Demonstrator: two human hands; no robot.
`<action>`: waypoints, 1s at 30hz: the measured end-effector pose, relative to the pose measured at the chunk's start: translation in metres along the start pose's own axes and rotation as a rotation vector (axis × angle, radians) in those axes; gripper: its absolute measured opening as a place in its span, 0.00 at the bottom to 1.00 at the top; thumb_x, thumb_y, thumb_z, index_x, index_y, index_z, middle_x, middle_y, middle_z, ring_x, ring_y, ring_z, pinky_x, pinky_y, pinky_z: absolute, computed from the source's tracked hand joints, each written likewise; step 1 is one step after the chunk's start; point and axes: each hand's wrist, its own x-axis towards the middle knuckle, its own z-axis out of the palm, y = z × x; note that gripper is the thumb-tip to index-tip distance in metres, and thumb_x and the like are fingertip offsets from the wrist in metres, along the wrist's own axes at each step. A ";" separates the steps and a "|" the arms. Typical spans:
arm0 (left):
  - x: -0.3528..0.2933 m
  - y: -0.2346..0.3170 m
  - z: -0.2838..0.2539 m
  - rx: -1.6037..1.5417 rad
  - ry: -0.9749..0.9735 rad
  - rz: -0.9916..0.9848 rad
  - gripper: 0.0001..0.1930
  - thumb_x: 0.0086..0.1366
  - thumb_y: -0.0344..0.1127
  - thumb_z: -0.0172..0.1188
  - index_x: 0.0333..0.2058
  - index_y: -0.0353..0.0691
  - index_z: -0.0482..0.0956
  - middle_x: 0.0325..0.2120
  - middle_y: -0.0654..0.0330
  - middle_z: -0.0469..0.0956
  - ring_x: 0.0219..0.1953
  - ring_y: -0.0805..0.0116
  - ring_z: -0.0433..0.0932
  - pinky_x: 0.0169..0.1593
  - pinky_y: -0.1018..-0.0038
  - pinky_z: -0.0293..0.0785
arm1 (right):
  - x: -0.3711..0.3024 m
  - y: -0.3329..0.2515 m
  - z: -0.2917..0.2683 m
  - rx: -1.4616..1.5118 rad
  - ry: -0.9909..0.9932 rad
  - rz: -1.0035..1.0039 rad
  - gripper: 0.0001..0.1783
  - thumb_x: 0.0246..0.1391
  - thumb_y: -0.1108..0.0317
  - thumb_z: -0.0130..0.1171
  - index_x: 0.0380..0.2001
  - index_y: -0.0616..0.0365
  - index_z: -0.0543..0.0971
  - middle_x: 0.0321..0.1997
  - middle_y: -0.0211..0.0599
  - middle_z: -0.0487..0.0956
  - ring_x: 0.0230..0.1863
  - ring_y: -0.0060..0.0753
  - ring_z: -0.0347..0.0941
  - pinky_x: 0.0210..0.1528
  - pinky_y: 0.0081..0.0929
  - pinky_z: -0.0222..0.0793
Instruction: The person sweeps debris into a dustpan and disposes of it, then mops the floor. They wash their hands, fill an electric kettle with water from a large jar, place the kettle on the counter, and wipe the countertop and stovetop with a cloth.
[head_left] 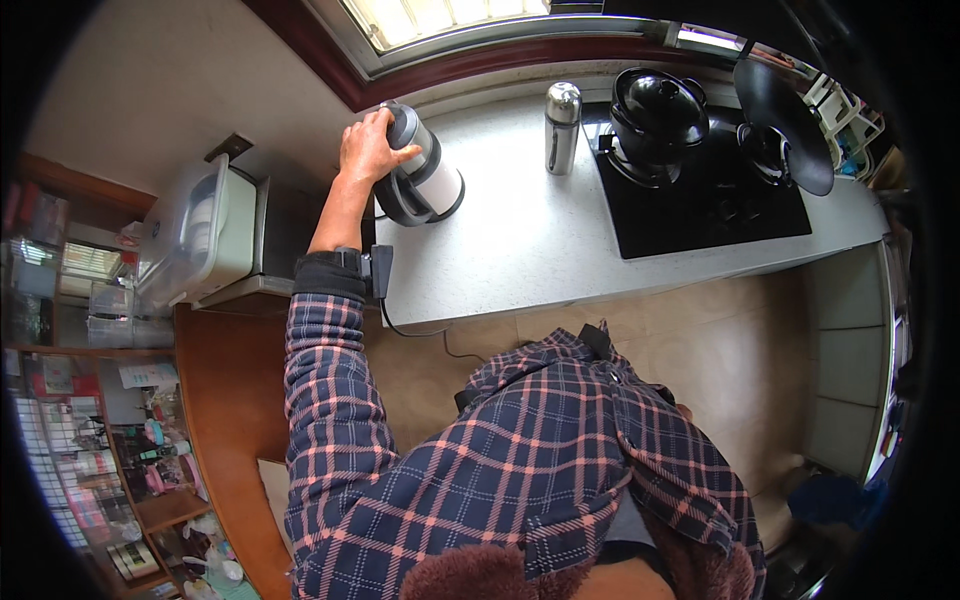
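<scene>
My left hand [368,148] reaches out over the grey counter [520,250] and rests on the lid of a white and dark grey electric kettle [425,175] at the counter's left end. Its fingers curl over the kettle's top, beside the dark handle. A black band with a small device sits on that wrist. My right hand is out of sight; only the plaid sleeve and jacket show at the bottom.
A steel flask [562,126] stands right of the kettle. A black hob [700,195] carries a black lidded pot [658,110] and a dark pan [790,125]. A lidded plastic box [195,235] sits on a unit at left. Shelves with small items fill the far left.
</scene>
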 end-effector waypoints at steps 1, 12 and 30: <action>0.002 -0.002 0.001 -0.027 -0.019 -0.004 0.33 0.44 0.57 0.69 0.45 0.43 0.72 0.45 0.58 0.75 0.48 0.56 0.72 0.54 0.65 0.65 | 0.006 -0.003 0.001 0.021 -0.031 -0.027 0.16 0.53 0.66 0.49 0.42 0.65 0.74 0.27 0.39 0.77 0.24 0.30 0.71 0.24 0.29 0.68; 0.076 -0.011 0.014 0.204 -0.054 -0.010 0.38 0.42 0.63 0.66 0.47 0.41 0.72 0.47 0.57 0.73 0.48 0.59 0.73 0.53 0.64 0.65 | -0.012 -0.111 0.067 -0.281 0.072 -0.037 0.15 0.54 0.65 0.48 0.41 0.63 0.74 0.24 0.35 0.75 0.19 0.23 0.66 0.18 0.23 0.61; -0.060 -0.074 0.089 -1.665 0.251 -0.423 0.16 0.64 0.42 0.53 0.44 0.38 0.66 0.35 0.59 0.75 0.34 0.70 0.75 0.46 0.73 0.69 | 0.006 -0.039 0.041 -0.868 0.062 -0.141 0.18 0.51 0.62 0.50 0.36 0.65 0.79 0.32 0.43 0.80 0.34 0.40 0.77 0.38 0.32 0.73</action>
